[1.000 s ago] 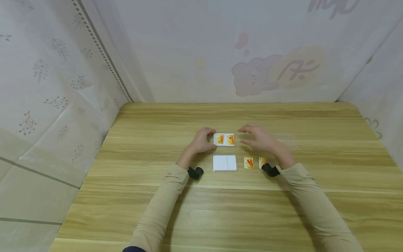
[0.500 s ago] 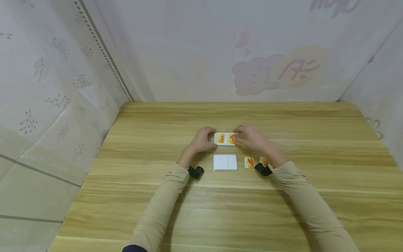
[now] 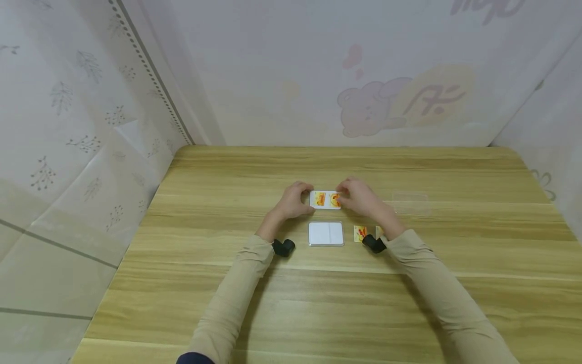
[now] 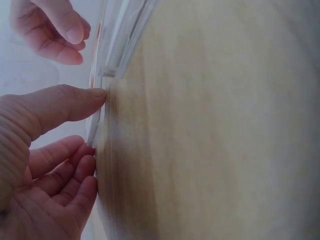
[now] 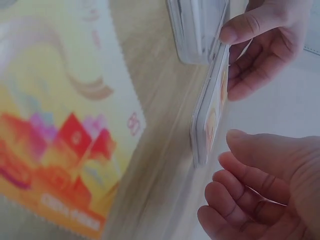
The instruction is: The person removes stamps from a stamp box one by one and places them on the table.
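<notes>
Left hand (image 3: 291, 200) grips the stamp case (image 3: 327, 199) at its left end, toward the far edge of the desk (image 3: 227, 172), presumably steadying it. Right hand (image 3: 359, 197), fingers loosely curled (nothing visibly held), at the right stamp (image 3: 334, 200), perhaps aligning.

Rightmost stamp (image 3: 379, 231) partly behind wrist camera (image 3: 374, 244)
</notes>
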`<state>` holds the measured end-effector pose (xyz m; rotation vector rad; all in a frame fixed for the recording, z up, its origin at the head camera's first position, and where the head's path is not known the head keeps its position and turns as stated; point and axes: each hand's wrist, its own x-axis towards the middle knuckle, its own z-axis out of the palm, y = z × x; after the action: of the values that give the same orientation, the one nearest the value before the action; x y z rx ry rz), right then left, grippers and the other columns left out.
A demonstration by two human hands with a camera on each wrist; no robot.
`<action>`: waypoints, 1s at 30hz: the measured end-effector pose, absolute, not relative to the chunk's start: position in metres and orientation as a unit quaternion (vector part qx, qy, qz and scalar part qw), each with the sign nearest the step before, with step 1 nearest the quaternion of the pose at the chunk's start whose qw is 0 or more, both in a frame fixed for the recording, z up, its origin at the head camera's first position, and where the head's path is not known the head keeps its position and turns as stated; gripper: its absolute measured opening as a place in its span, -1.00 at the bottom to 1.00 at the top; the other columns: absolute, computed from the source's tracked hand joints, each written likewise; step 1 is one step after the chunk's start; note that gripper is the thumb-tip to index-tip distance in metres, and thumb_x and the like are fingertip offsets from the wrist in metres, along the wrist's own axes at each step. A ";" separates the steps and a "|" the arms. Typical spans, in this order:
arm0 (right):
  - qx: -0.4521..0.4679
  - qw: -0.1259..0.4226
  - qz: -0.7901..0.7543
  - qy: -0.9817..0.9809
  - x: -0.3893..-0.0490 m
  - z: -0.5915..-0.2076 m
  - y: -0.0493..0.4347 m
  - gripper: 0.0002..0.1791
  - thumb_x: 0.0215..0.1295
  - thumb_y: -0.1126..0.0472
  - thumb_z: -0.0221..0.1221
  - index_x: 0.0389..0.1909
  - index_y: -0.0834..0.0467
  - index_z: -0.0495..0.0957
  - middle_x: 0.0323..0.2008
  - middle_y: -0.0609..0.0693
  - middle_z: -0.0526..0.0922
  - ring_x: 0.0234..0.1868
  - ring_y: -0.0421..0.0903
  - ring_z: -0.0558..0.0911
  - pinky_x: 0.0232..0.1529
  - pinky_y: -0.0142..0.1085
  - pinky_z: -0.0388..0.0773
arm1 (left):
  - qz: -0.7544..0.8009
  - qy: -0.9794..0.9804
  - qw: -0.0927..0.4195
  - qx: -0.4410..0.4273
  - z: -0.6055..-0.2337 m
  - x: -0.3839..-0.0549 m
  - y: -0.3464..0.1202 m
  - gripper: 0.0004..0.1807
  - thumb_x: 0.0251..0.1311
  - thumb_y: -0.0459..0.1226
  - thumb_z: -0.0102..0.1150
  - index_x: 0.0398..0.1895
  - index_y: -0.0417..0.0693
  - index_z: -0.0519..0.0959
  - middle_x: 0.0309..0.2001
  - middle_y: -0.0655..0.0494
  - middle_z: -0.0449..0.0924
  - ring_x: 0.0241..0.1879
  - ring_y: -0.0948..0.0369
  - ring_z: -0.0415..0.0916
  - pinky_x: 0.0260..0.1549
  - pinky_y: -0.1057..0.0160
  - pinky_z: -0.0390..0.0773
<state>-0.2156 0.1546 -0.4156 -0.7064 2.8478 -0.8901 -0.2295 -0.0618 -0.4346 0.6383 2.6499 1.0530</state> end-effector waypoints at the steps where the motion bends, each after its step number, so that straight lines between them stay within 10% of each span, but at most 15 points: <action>1: -0.226 0.040 -0.289 0.929 -0.216 -0.416 0.154 -0.79 0.12 0.39 0.21 -0.22 0.41 0.57 -0.28 0.20 0.55 -0.23 0.06 0.50 -0.18 -0.13 0.50 | 0.358 0.901 0.110 0.217 -0.435 -0.230 -0.062 -0.38 -0.10 -0.37 0.40 0.11 -0.34 0.45 0.13 -0.17 0.41 0.17 -0.01 0.32 0.20 0.13 0.28; 30: -0.154 0.090 -0.284 0.942 -0.224 -0.415 0.140 -0.86 0.06 0.43 0.26 -0.35 0.34 0.51 -0.39 0.13 0.52 -0.35 0.00 0.46 -0.32 -0.22 0.44 | 0.369 0.899 0.112 0.206 -0.435 -0.228 -0.062 -0.38 -0.08 -0.39 0.39 0.12 -0.34 0.44 0.13 -0.16 0.41 0.15 -0.01 0.32 0.19 0.12 0.29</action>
<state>-0.2240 0.1396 -0.4147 -0.4587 2.8005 -0.8444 -0.2282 -0.0617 -0.4352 0.6042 2.6409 1.0844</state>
